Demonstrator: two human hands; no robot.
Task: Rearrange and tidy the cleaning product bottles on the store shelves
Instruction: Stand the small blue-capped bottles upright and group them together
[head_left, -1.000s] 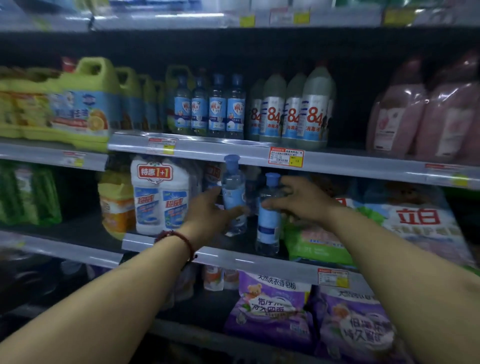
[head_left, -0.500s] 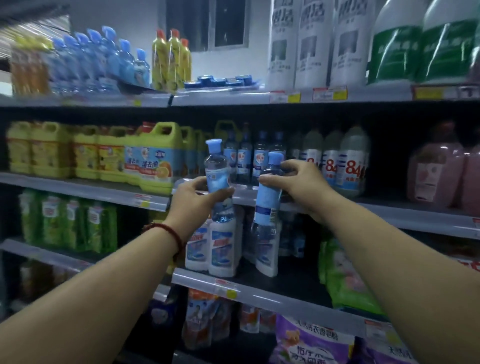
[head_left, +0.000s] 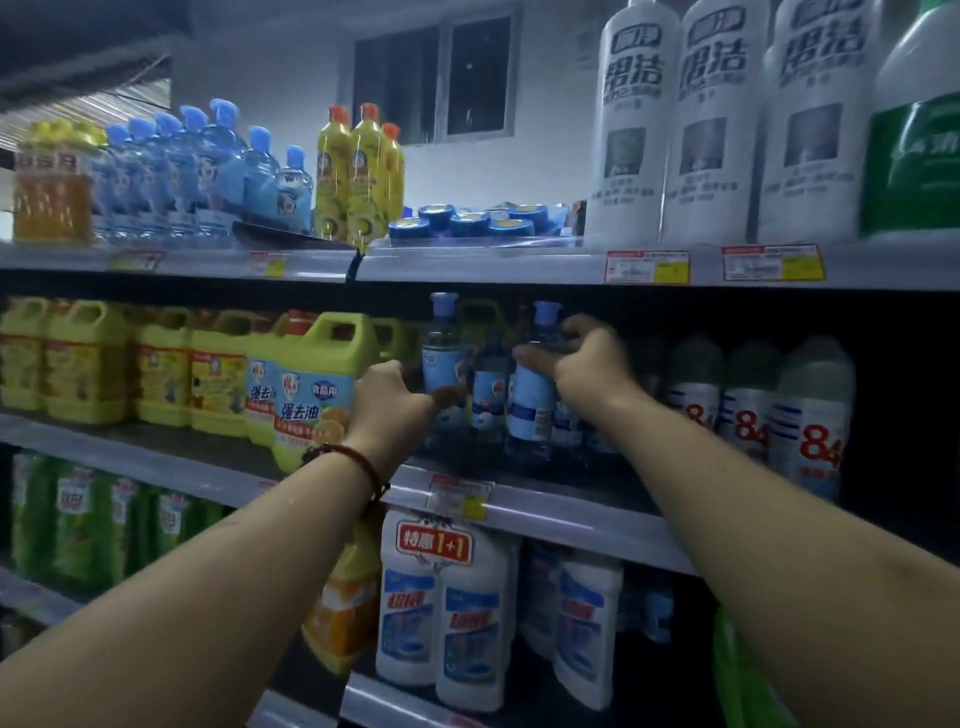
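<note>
Both hands at middle of frame, each holding blue-capped bottle: left hand grips left bottle, right hand grips right bottle. Placing step, middle shelf. Next: stand both straight, let go gently.

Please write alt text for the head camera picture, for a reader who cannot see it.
A person's left hand and right hand each hold a blue-capped bottle at the middle store shelf, between yellow jugs and grey bottles.

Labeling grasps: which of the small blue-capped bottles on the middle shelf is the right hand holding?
The right hand grips the right blue-capped bottle by its shoulder; the taller-standing left blue-capped bottle is in the left hand.
</note>
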